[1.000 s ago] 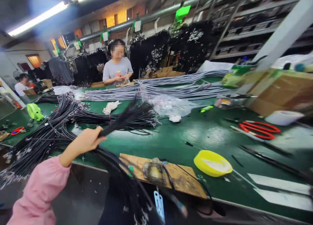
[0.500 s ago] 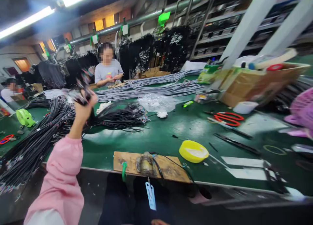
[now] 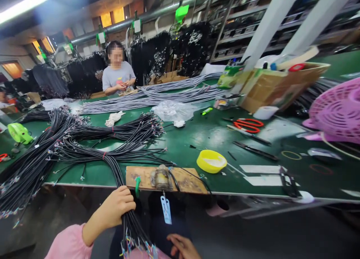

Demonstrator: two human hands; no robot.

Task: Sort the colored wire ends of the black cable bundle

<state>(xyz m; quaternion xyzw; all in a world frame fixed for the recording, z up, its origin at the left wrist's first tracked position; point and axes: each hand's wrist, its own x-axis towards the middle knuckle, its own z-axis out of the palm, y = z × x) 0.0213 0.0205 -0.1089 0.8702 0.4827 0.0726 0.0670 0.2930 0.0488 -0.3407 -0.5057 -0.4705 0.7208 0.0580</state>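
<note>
Grips black cables [image 3: 113, 166] in closed left hand [image 3: 116, 206], holds right hand [image 3: 183, 247] half-open, apparently empty, and risks snagging wooden board [image 3: 189, 179] by pulling sideways.

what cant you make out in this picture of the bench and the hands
- Left hand: head view, its fingers hide the gripped stretch of black cables.
- Right hand: head view, partly cut off by the bottom edge.
- Co-worker: head view, what the hands work on is too small to tell.
- Cardboard box: head view, its walls hide the lower contents.
- Pink fan: head view, cut off by the right edge.
</note>
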